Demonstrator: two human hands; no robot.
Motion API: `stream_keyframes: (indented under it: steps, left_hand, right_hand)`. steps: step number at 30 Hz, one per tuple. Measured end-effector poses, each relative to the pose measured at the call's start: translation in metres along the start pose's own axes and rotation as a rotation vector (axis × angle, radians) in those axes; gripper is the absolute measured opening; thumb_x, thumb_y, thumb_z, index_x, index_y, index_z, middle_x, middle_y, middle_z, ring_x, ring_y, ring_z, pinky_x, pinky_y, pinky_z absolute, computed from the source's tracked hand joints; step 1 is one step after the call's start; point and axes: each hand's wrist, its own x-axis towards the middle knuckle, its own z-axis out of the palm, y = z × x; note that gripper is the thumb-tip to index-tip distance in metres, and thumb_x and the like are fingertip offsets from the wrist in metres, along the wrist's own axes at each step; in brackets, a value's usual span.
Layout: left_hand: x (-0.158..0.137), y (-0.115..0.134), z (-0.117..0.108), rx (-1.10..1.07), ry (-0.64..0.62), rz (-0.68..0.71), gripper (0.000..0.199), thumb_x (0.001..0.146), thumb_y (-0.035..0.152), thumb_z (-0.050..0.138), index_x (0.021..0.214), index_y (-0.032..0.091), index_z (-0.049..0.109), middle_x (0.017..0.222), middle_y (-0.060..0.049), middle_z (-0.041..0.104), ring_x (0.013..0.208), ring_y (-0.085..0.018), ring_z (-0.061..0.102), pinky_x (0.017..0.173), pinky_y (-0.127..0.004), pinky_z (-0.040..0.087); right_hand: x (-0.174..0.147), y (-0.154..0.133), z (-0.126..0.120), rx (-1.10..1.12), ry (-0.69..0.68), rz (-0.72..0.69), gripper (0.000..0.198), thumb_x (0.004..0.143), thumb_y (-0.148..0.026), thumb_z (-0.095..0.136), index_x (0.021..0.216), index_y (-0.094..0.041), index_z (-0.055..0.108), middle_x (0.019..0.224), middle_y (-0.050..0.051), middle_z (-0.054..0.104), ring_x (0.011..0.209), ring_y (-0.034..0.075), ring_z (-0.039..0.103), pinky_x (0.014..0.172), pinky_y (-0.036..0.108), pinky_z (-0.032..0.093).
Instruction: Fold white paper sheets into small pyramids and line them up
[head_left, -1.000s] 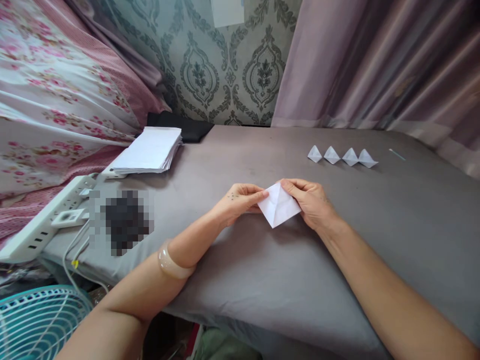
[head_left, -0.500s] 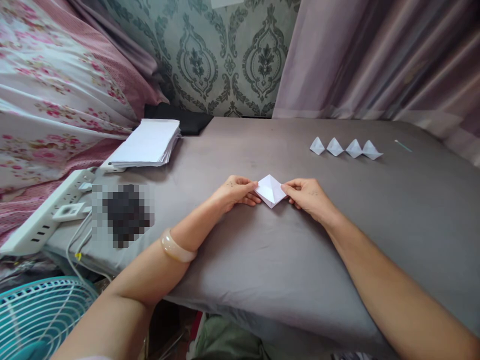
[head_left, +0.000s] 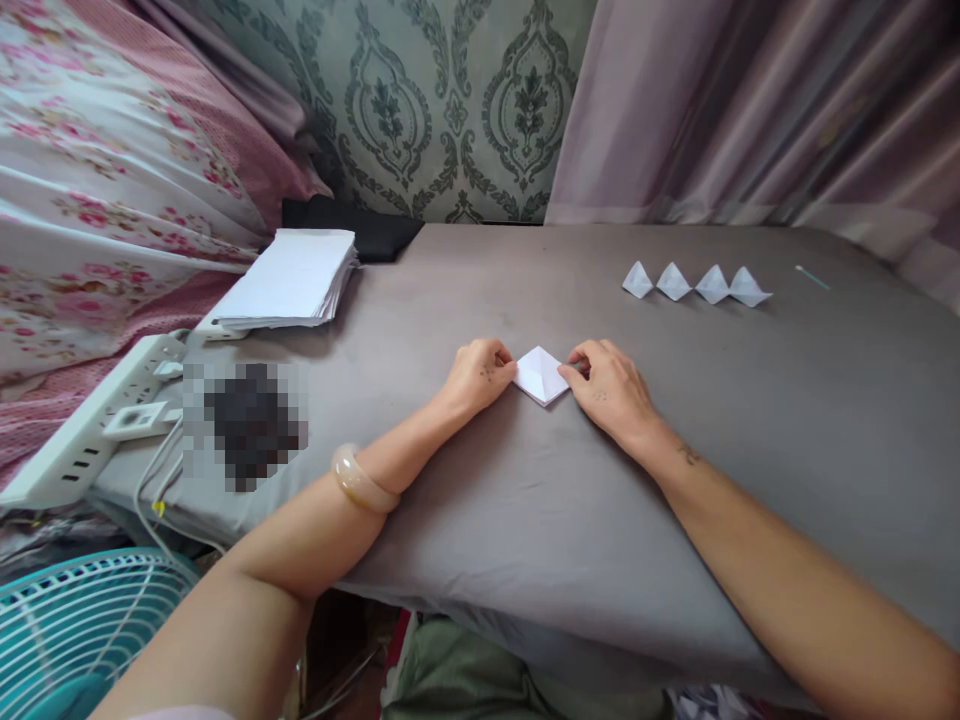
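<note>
Between my hands, a diamond-shaped piece of folded white paper (head_left: 541, 376) shows a raised crease down its middle, near the centre of the grey-covered table (head_left: 480, 500). My left hand (head_left: 484, 372) pinches its left corner between thumb and fingers. At the right corner, my right hand (head_left: 606, 380) grips the paper the same way, thumb nearest me. Farther back on the right stand several small folded paper pieces (head_left: 673, 283) in a row, white and pointed at the top.
A stack of white paper (head_left: 289, 275) lies at the back left, by a black flat item (head_left: 375, 232). White power strips (head_left: 97, 420) with cables run along the left edge, near a blurred-out dark patch (head_left: 255, 425). A turquoise fan (head_left: 90, 630) stands below. A thin stick (head_left: 812, 277) lies far right.
Both hands have turned so their backs face up more, and the fingers are curled in at the paper's corners. The paper looks flatter. The view has shifted slightly.
</note>
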Motion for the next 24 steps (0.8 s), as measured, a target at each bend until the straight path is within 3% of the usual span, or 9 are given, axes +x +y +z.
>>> stream_keyframes:
  steps: [2, 5, 9, 12, 17, 24]
  left_hand:
    - [0.000, -0.002, 0.003, 0.098, 0.034, 0.076, 0.003, 0.075, 0.020, 0.061, 0.078, 0.018, 0.062, 0.069, -0.004, 0.059, 0.068, -0.018, 0.052, 0.071, -0.031, 0.041]
    - [0.001, -0.008, 0.005, 0.173, 0.021, 0.289, 0.018, 0.079, 0.016, 0.055, 0.095, 0.019, 0.062, 0.088, -0.008, 0.061, 0.081, -0.021, 0.053, 0.081, -0.033, 0.041]
    - [0.002, -0.012, 0.002, 0.269, -0.115, 0.511, 0.026, 0.085, 0.009, 0.041, 0.096, 0.017, 0.063, 0.095, -0.011, 0.061, 0.091, -0.023, 0.053, 0.087, -0.034, 0.040]
    - [-0.003, -0.008, -0.003, 0.327, -0.222, 0.580, 0.030, 0.087, 0.008, 0.038, 0.093, 0.016, 0.066, 0.097, -0.013, 0.063, 0.094, -0.024, 0.054, 0.089, -0.035, 0.041]
    - [-0.017, 0.003, -0.011, 0.379, -0.269, 0.653, 0.029, 0.092, 0.015, 0.039, 0.097, 0.015, 0.068, 0.100, -0.013, 0.065, 0.097, -0.023, 0.059, 0.091, -0.038, 0.045]
    - [-0.023, 0.009, -0.013, 0.574, -0.296, 0.709, 0.033, 0.098, 0.020, 0.034, 0.107, 0.015, 0.066, 0.106, -0.012, 0.066, 0.103, -0.022, 0.059, 0.089, -0.035, 0.049]
  right_hand:
    - [0.001, -0.001, 0.002, 0.031, -0.006, -0.128, 0.014, 0.084, -0.021, 0.053, 0.094, -0.019, 0.063, 0.097, 0.010, 0.063, 0.088, 0.024, 0.058, 0.078, 0.037, 0.047]
    - [0.005, -0.003, 0.000, 0.067, -0.098, -0.339, 0.025, 0.086, -0.010, 0.043, 0.098, -0.018, 0.063, 0.099, 0.011, 0.063, 0.095, 0.024, 0.055, 0.085, 0.037, 0.046]
    - [0.008, 0.001, -0.007, 0.108, -0.242, -0.450, 0.033, 0.088, -0.008, 0.037, 0.102, -0.020, 0.065, 0.099, 0.009, 0.065, 0.094, 0.022, 0.056, 0.085, 0.036, 0.046]
    - [0.006, 0.010, -0.010, 0.179, -0.236, -0.479, 0.036, 0.089, -0.008, 0.037, 0.109, -0.021, 0.064, 0.108, 0.008, 0.065, 0.100, 0.021, 0.058, 0.090, 0.036, 0.046]
    - [0.002, 0.018, -0.005, 0.262, -0.177, -0.515, 0.035, 0.089, -0.009, 0.040, 0.111, -0.021, 0.064, 0.110, 0.009, 0.066, 0.103, 0.021, 0.060, 0.090, 0.037, 0.048]
    - [-0.007, 0.019, -0.006, 0.153, -0.103, -0.633, 0.035, 0.088, -0.005, 0.041, 0.108, -0.019, 0.066, 0.106, 0.009, 0.066, 0.097, 0.022, 0.058, 0.083, 0.036, 0.051]
